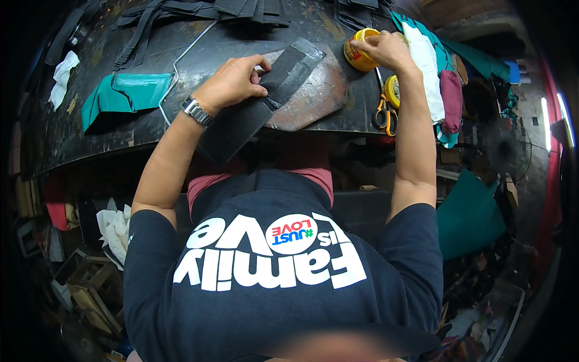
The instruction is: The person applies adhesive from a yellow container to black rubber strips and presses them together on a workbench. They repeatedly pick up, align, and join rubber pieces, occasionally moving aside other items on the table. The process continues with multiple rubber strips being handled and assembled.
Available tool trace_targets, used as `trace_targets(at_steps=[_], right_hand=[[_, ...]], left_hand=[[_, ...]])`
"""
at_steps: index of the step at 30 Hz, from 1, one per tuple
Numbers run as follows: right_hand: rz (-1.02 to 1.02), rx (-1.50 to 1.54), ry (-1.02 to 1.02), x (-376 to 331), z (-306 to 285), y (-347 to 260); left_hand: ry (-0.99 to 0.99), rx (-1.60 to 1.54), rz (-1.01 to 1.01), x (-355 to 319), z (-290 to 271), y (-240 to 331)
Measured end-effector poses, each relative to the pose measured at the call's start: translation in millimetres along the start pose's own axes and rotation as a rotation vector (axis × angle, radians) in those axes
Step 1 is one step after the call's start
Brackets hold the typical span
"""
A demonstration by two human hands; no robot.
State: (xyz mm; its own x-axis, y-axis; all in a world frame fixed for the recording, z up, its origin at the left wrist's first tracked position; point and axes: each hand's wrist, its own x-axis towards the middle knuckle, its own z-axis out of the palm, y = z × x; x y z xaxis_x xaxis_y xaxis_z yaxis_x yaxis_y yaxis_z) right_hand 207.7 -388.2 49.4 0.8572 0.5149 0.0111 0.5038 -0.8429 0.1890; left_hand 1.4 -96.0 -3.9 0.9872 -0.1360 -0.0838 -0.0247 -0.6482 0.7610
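My left hand (238,81), a metal watch on its wrist, pinches the edge of a long black sheet strip (289,75). The strip's far end looks shiny and lies across a brown, worn board (319,90), while its near end hangs past the table edge. To the right, my right hand (386,49) is at the mouth of a yellow tub (358,58), fingers curled together over its rim. Whatever those fingers hold is hidden. Below that hand are a second yellow round container (392,90) and scissors with orange handles (384,116).
Black strips (244,8) are piled along the table's far side. A green sheet piece (123,95) and white cord (176,72) lie left. White cloth (423,66), maroon cloth (450,99) and green material line the right end. A fan (505,145) stands beyond.
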Motion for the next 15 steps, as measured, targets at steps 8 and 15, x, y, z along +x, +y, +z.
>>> trace_targets(at_steps=[8, 15], right_hand=[[0.057, -0.166, 0.092, 10, 12, 8], [0.367, 0.09, -0.162, -34, -7, 9]], left_hand=[[0.355, -0.18, 0.223, 42, 31, 0], [0.372, 0.093, 0.19, 70, 39, -6]])
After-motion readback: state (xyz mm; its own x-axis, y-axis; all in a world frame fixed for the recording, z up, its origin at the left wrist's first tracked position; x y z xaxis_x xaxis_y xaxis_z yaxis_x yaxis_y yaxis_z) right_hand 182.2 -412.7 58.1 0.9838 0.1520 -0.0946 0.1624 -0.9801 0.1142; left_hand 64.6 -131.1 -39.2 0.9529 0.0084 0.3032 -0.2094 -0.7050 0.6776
